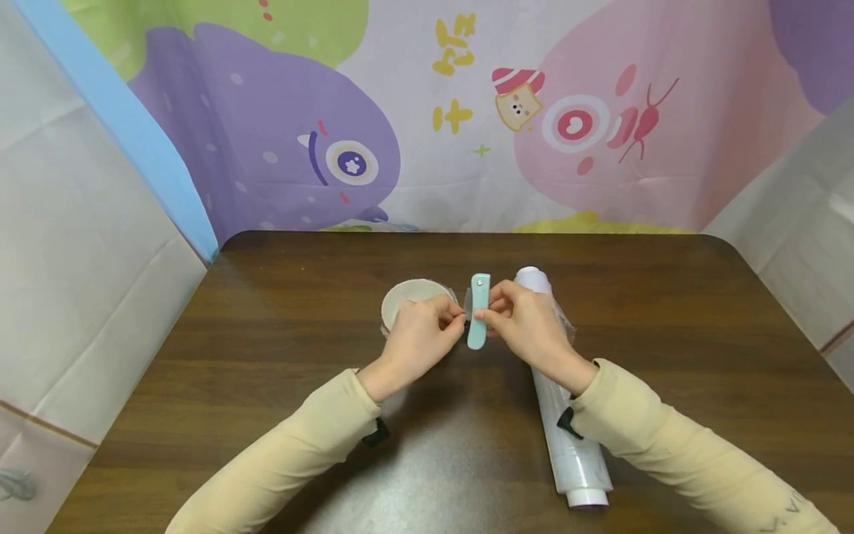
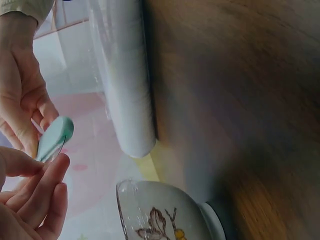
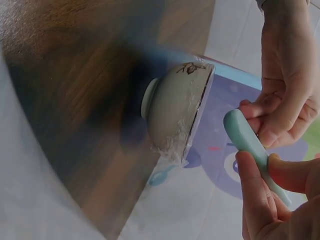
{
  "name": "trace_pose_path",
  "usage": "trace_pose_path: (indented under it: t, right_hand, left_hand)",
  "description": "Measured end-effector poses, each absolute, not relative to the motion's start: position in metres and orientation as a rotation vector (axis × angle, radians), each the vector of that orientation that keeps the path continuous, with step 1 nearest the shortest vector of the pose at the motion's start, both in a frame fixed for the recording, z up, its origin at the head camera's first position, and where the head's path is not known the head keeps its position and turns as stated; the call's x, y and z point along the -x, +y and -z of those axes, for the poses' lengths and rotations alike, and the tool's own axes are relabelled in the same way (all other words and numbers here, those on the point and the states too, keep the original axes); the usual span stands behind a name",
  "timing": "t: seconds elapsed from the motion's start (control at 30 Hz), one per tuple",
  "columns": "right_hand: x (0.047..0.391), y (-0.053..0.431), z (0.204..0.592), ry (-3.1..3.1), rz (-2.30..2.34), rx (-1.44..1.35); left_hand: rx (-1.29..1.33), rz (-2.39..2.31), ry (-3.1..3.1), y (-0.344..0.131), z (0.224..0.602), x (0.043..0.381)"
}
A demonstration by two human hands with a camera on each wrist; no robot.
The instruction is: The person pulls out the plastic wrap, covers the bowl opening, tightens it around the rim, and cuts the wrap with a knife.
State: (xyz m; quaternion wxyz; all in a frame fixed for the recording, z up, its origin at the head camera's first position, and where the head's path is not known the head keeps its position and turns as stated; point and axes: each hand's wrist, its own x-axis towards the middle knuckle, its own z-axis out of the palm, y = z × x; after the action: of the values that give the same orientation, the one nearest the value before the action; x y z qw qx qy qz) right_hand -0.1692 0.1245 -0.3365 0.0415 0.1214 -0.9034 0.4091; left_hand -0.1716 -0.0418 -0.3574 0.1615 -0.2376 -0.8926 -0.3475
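A mint-green folding knife is held upright above the table in the head view, its blade partly out on the left side. My right hand grips the handle between thumb and fingers. At the blade, my left hand pinches the edge with thumb and fingertips, seen closer in the left wrist view. Behind the left hand stands a white bowl with a brown leaf pattern and clear film stretched over its mouth. Under the right forearm lies a roll of cling film.
The dark wooden table has rounded far corners. A cartoon-printed curtain hangs behind its far edge, with pale covered walls at both sides. The film roll runs front to back on the right, with a loose edge of film.
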Motion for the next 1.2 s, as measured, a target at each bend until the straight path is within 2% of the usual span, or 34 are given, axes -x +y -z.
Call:
trace_pose_path:
  t: [0.47,0.8,1.2]
  right_hand:
    - [0.169,0.133,0.325,-2.804,-1.284,-0.403]
    - [0.166,0.181,0.312,-2.892,-1.125,-0.296]
    - [0.157,0.242,0.327,-3.008,-0.942,-0.117]
  left_hand:
    - [0.781,0.956,-2.544,-0.044,0.357,0.173]
    - [0.734,0.923,-2.616,-0.057,0.354,0.175]
    - [0.649,0.925,-2.680,-0.078,0.353,0.178]
